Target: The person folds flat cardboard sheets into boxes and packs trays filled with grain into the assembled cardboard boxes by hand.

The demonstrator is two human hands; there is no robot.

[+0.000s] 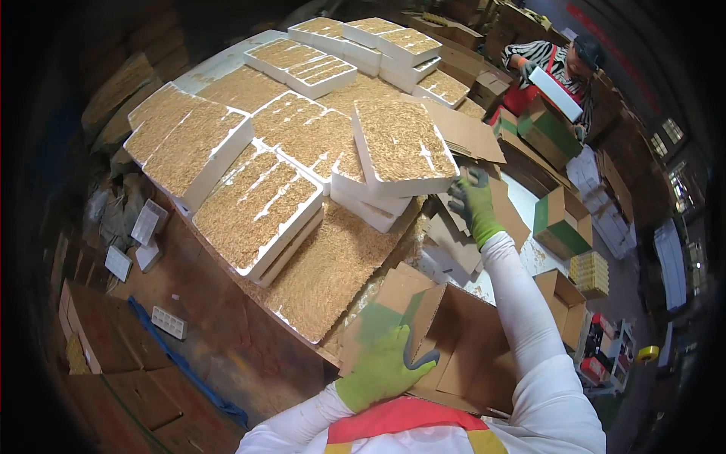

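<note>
My left hand (pixel 385 366), in a green glove with grey fingertips, grips the near left edge of an open cardboard box (pixel 454 363), its thumb over the inside. No contents show in the part of the box I can see. Farther out, my gloved right hand (pixel 473 201) is at the near right corner of a white foam tray (pixel 405 144), fingers curled against it. Loose tan material like husk or sawdust fills this tray. It sits askew on top of other white foam trays (pixel 363 198). The fingers' far side is hidden.
More filled foam trays (pixel 261 210) stand stacked on a husk-strewn table (pixel 323 272). Flat cardboard sheets (pixel 465 130) lie beyond my right hand. Across from me a co-worker (pixel 556 74) holds a white foam piece (pixel 554 93) over a green-and-brown carton (pixel 547 130). A tape roll (pixel 646 353) is at right.
</note>
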